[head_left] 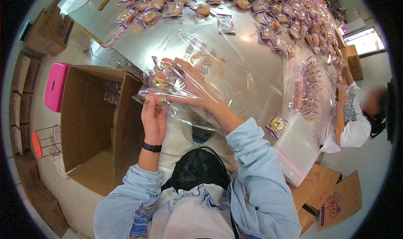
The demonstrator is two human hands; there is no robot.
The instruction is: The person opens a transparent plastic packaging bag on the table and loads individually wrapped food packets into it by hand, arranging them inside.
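Presently holding a clear printed bag [210, 65] over the counter's [134, 42] near edge, toward its left corner, with wrapped round snacks [160, 80] bunched in the bag's leftmost end. Steadying that end from below with the left hand [154, 123], fingers pinching film against the lowest snack. Reaching among the snacks with the right hand [195, 86], apparently inside the bag, thumb and forefinger spread apart; cannot tell whether gripping. Best to support the snacks from beneath, line up the wrappers face to face, and press lightly so as not to crack anything or strain the film.

Counting outward: at least three snacks in the held bag, perhaps more behind the glare; one filled bag [308, 88] by the counter's right edge, with about ten packets in a row, too overlapped for certainty; one lone packet [277, 125] against one stack of empty bags [297, 149] at the near right corner; one flat sachet [226, 24] just short of one large heap of packets [289, 12] along the far edge, too many to count. Past the left edge, one open cardboard box [90, 113] and one pink stool [56, 87]. Past the right edge, one other person [354, 121].
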